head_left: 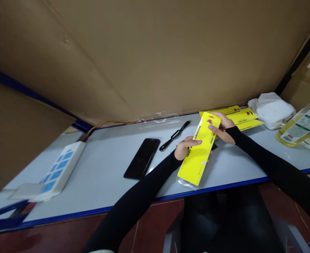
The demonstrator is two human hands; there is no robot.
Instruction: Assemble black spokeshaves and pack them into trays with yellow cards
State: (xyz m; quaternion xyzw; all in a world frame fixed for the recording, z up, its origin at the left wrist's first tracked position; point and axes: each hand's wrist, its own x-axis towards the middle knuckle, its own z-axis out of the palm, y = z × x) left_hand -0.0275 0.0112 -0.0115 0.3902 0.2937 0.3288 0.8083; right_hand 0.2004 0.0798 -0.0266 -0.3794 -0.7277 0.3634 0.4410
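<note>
A yellow packaging card (197, 158) printed with woodworking tool lettering is held tilted above the near part of the table. My left hand (184, 149) is closed on its left edge, thumb across the printed face. Gripping the upper right of the card is my right hand (222, 129), its thumb near the logo. Clear plastic shows under the card's lower end. To the left of my left hand lies a black spokeshave (175, 135) with two handles. Behind my right hand, several similar yellow cards (240, 116) overlap on the table. My fingers behind the card are mostly hidden.
A black phone (142, 158) lies on the white table (99, 175). Farther left is a white power strip (61, 170). At right stand a white cloth bundle (271, 109) and a bottle of yellow liquid (299, 128). Clear plastic packaging (160, 121) rests by the cardboard wall (155, 56).
</note>
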